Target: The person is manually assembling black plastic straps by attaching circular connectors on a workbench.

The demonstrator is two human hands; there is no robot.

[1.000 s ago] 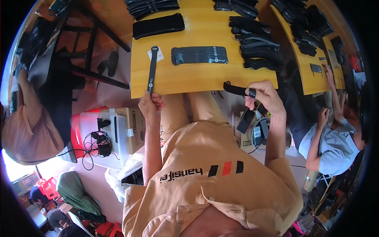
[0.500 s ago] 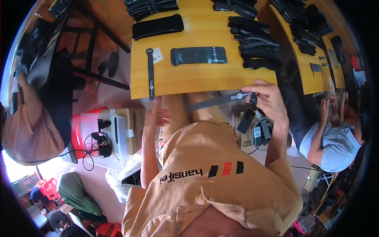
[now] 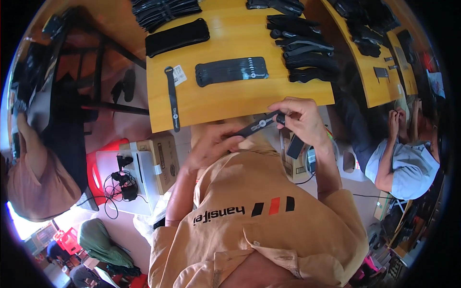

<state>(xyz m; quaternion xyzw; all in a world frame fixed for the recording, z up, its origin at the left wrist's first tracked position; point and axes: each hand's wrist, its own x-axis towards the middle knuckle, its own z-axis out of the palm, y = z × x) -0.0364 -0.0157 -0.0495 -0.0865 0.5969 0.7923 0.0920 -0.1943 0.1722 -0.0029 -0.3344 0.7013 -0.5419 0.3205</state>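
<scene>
While gripping one end of a black strap [image 3: 258, 126] in the left hand [image 3: 216, 143] and pinching the other, apparently curled end in the right hand [image 3: 298, 119], holding it just off the near edge of a yellow table [image 3: 225, 98]. Spread across it: a loose strap [image 3: 172, 98], a row of straps [image 3: 221, 72], a flat black stack [image 3: 177, 37] and black bundles [image 3: 309, 61]. Flanked by a cardboard box [image 3: 164, 161] at left and a second yellow table [image 3: 377, 89] at right.

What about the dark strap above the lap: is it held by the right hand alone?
No, the dark strap runs between the left hand and the right hand, and both grip it.
</scene>
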